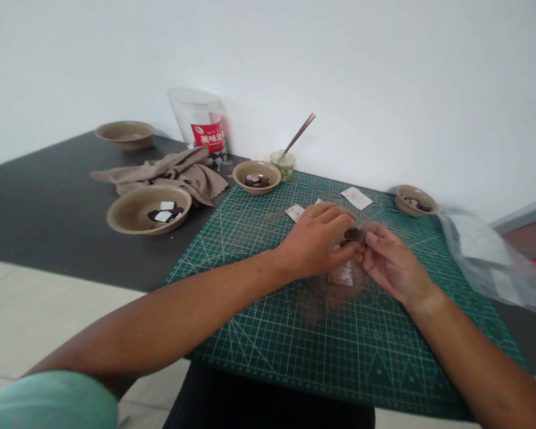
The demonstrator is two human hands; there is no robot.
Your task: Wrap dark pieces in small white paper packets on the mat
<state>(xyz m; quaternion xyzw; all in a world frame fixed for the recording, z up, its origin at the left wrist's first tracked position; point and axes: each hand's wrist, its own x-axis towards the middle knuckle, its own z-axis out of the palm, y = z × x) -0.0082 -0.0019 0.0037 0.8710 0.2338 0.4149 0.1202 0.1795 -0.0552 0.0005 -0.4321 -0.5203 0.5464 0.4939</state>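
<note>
My left hand (319,238) and my right hand (390,262) meet over the green cutting mat (250,333). Between their fingertips is a small, flat dark brown piece (358,235), its exact kind too blurred to name. The right thumb presses on it, while the left fingers curl over its other end and partly hide it. Below lies a small square sheet (342,275) with whitish marks, partly covered by my left hand. Brown dust surrounds this sheet. Just beyond my left hand lies a stained white square (295,212), and farther back a white sheet (356,198).
A bowl of dark and white pieces (147,202), a crumpled cloth (170,173), a clear red-labelled jar (201,122) and another bowl (125,136) stand left. Behind are a bowl (256,177) and a green cup with sticks (282,165). Right: a small bowl (415,201) and plastic bag (495,262).
</note>
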